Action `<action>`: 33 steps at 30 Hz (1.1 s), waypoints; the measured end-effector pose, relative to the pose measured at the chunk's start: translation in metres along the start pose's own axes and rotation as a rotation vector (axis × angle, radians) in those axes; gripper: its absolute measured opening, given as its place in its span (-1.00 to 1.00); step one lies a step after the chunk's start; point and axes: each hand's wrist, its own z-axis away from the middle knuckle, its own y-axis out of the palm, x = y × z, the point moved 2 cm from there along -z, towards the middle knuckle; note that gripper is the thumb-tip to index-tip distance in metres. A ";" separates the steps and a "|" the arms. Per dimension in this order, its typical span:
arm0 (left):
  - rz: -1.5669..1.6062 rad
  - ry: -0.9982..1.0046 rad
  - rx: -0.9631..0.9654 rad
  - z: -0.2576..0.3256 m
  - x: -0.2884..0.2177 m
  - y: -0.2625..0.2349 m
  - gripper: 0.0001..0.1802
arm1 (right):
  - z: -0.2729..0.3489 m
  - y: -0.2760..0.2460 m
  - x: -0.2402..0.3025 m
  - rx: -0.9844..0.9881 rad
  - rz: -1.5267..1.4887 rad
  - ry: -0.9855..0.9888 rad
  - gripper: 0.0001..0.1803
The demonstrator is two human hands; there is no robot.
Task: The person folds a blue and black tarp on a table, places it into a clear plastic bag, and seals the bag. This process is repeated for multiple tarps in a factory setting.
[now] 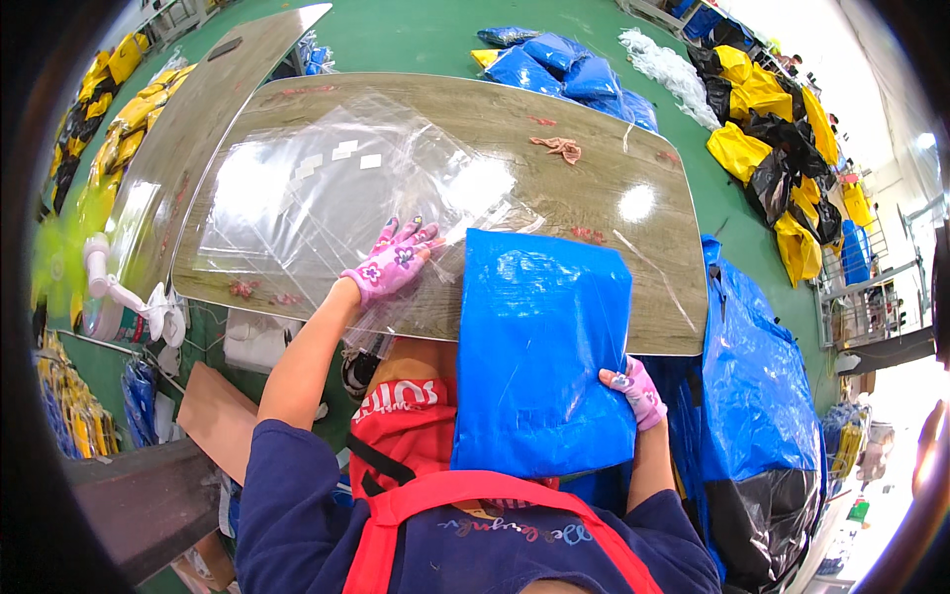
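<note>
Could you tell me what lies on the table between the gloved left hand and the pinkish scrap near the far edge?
In the head view, clear plastic bags cover the stretch from the left hand partway; then bare wooden table up to the pinkish scrap.

Floor (416,35): green, smooth finish, visible around all furniture. A wood-grain desk (594,158) with rounded corners stands centre; overhead light reflects off its surface in bright patches. A second desk (198,109) of like finish stands just beside it at left. Metal racking (871,297) stands at right. Strong daylight washes out the upper right corner.
</note>
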 end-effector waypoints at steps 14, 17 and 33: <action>-0.062 -0.015 -0.168 -0.007 -0.011 0.017 -0.50 | 0.008 -0.004 -0.005 -0.007 -0.014 0.035 -0.29; -0.027 -0.027 -0.153 -0.008 -0.004 0.018 -0.51 | 0.007 -0.003 0.000 0.005 0.020 0.034 -0.29; 0.281 -0.081 -0.113 -0.003 0.006 0.001 -0.50 | 0.014 0.014 0.018 0.010 0.049 0.000 -0.41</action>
